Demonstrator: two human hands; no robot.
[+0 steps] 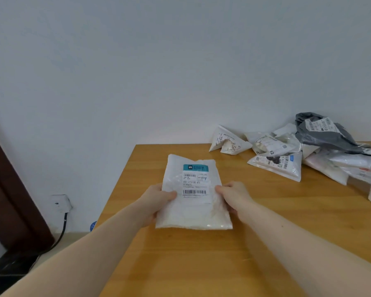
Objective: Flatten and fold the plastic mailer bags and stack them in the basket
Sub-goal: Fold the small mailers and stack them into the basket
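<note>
While both hands pinch it by its side edges, the white bag (193, 196) hangs flat between them just above the table (201, 264), label side up. The left hand (159, 200) has its thumb curled over the left edge with the fingers hidden underneath; the right hand (234, 197) grips the opposite edge the same way. Holding it at both sides keeps the thin plastic taut — likely so it can be laid down and smoothed before the fold (it looks mostly flat already, with some puffiness at the near end). Beyond the right hand, toward the far right corner of the table, lies a heap of other bags (287, 153), white ones crumpled or folded into points, with a grey bag (326, 133) on top. They sit well apart from the held bag, so nothing crowds the working space. No basket is in view. Off past the left hand, below table level, a wall socket (60, 203) with a black cable (63, 228) shows.
</note>
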